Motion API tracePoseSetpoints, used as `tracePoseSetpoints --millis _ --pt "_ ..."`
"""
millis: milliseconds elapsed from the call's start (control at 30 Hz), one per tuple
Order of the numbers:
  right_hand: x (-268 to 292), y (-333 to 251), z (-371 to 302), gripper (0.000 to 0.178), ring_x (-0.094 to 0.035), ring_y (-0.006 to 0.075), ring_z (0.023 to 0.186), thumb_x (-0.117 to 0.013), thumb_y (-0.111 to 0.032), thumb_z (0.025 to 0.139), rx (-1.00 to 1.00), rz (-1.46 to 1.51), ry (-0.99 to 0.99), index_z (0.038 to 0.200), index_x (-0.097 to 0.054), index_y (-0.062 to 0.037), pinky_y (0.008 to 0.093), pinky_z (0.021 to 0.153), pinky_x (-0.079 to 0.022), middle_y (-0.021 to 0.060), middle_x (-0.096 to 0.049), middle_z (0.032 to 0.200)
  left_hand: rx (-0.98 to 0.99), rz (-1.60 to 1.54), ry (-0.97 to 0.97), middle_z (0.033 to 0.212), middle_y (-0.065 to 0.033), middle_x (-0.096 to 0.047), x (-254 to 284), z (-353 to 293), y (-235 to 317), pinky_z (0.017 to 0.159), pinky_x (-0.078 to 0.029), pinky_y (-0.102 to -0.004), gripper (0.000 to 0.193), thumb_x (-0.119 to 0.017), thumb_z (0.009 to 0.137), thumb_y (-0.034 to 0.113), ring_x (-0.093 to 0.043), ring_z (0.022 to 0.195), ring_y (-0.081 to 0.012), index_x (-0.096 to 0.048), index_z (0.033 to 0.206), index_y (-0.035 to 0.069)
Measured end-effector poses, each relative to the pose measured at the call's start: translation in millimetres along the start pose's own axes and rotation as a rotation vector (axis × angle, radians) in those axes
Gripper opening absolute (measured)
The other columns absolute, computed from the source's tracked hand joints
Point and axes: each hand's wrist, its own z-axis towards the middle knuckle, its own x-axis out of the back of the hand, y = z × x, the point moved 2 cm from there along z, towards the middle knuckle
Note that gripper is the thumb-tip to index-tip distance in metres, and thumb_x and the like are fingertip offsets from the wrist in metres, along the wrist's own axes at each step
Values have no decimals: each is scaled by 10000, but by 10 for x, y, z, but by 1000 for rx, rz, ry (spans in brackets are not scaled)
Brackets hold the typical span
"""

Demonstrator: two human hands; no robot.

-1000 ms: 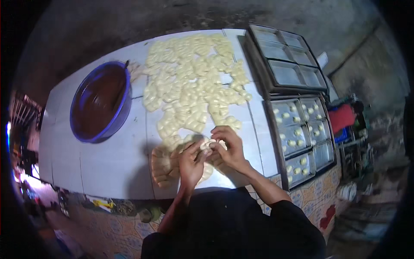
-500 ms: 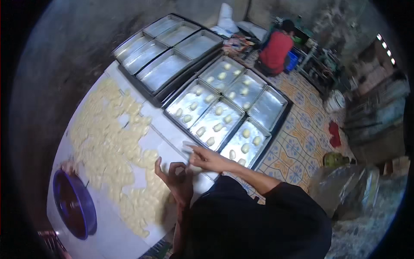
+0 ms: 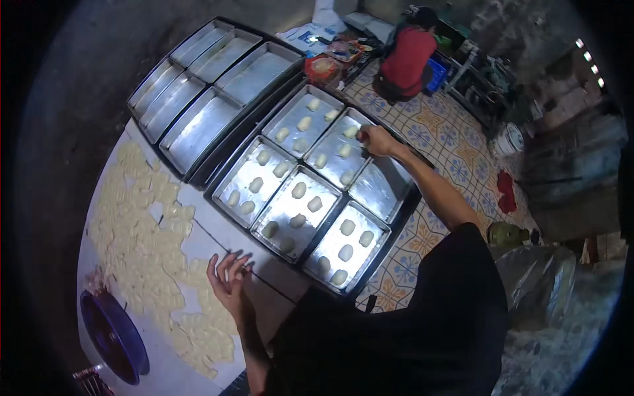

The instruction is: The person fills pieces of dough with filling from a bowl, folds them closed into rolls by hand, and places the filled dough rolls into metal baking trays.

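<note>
Right hand [image 3: 380,140] probably placing dough [image 3: 350,131] near tin's [image 3: 334,145] far right corner; grip unclear. Left hand [image 3: 231,284] hovering loose, empty. Next likely needing release.

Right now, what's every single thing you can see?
Pans: twelve, silver, two groups of six
Table: one, white, left and middle
Dough lumps: over twenty, pale, inside five pans
Flat dough: many pieces, pale yellow, on the table
Bowl: one, purple-blue, lower left
Floor: one, patterned orange and blue, behind the pans
Person: one, red top, near the top
Crate: one, blue, beside that person
Bucket: one, white, right
Clutter: uncountable, dark, around the edges
Black shirt: one, black, bottom
Left grip: one, bare, fingers loosely curled, above the table
Right grip: one, bare, over a far pan
</note>
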Motion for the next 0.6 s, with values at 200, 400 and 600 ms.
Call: tracePoseSetpoints --millis 200,400,600 --pt "70 -749 -214 430 -573 389 1049 -619 58 644 247 -88 183 1073 -600 23 399 888 -468 217 -601 1082 -82 211 475 1002 -135 -611 1112 -351 59 867 -482 -324 451 -559 877 74 -623 951 -216 -419 1298 -10" --pt "-799 -2945 -778 292 -623 202 952 -589 -32 812 444 616 -328 1102 -626 -23 312 788 -503 109 -634 1071 -142 448 487 1078 -137 -629 1582 -186 -117 888 -457 -297 424 -448 909 5 -575 995 -179 -388 1329 3" --pt "-2756 -4331 -614 346 -623 360 900 -688 -190 765 650 398 -315 1069 -653 -27 419 820 -498 190 -668 963 -362 1001 185 1431 -223 -388 1772 199 -365 1052 -368 -415 596 -445 846 -61 -444 1278 -345 -352 1420 67"
